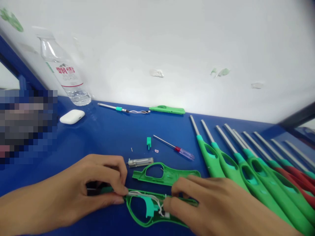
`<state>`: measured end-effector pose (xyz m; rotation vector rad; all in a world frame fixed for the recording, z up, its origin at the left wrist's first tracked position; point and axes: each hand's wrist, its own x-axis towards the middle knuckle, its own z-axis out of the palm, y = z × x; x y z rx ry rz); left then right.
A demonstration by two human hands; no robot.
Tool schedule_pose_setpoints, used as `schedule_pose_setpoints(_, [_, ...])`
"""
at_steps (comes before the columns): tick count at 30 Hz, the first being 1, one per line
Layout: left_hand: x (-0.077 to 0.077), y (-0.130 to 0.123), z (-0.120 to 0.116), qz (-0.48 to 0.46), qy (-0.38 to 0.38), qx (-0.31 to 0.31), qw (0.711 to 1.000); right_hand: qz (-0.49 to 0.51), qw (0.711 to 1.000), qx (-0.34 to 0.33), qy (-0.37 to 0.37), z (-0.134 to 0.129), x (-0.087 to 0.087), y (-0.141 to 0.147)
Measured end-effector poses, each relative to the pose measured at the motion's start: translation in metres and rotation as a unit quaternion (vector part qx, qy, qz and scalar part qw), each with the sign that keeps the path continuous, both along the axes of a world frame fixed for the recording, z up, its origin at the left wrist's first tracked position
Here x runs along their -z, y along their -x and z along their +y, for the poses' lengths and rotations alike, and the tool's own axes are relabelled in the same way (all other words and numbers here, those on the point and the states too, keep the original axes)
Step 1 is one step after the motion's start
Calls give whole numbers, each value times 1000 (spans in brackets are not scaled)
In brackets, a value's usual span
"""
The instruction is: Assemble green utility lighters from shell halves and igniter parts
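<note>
A green lighter half-shell (pixel 134 214) lies on the blue table, with a teal trigger (pixel 149 206) and white wires (pixel 150 194) inside it. My left hand (pixel 98 183) pinches the shell's narrow neck where the wires start. My right hand (pixel 197 200) has its fingers closed at the shell's handle part, beside the white connector (pixel 166 215); its fingertips hide what they grip. Just above lies a second green half-shell (pixel 169 175), empty of large parts. Behind that rests a clear fuel tank (pixel 140 162).
A purple screwdriver (pixel 185 153), teal clip (pixel 149 141) and small screw (pixel 131 149) lie mid-table. Several assembled lighters (pixel 228 164) line the right. At the back are a metal tube with wires (pixel 108 106), green shell (pixel 167 109), white case (pixel 72 116) and water bottle (pixel 65 72).
</note>
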<state>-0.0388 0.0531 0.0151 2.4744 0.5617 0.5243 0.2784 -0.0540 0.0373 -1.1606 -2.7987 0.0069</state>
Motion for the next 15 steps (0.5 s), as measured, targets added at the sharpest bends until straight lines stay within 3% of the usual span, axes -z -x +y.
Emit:
schedule_pose_setpoints(3, [-1,0,4,11,137,29,990,0,1000,1,5,-1,0,0])
schedule_pose_setpoints(15, [-5,-6,11,-2,173,9,985,6,1000,3,5,-1,2,-1])
